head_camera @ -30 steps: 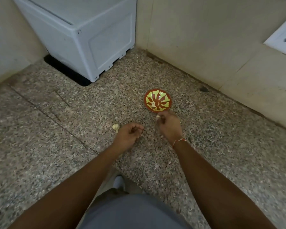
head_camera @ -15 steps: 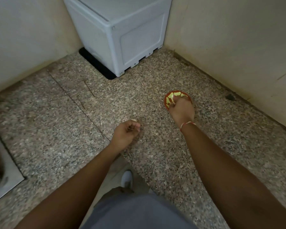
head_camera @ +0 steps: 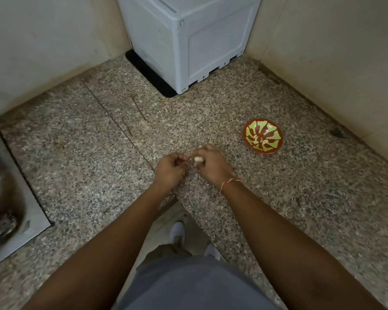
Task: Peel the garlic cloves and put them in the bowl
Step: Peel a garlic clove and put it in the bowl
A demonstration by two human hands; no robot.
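A small red bowl [head_camera: 263, 137] with a yellow-green pattern sits on the speckled stone counter, with a few peeled cloves [head_camera: 258, 140] in its middle. My two hands meet left of the bowl, above the counter. My right hand [head_camera: 211, 164] grips a pale garlic piece [head_camera: 198, 159] between thumb and fingers. My left hand [head_camera: 171, 168] has its fingers curled toward that garlic, pinching at its left end. What the left fingertips hold is too small to tell apart.
A grey-white appliance [head_camera: 188, 39] stands on a black mat in the back corner. Tiled walls close the counter at back and right. A steel sink [head_camera: 7, 193] with a drain lies at the left edge. The counter's front edge is near my body.
My right hand has come back from the bowl to meet my left hand, and both now hold the garlic. The camera view has swung left, so the bowl appears further right.
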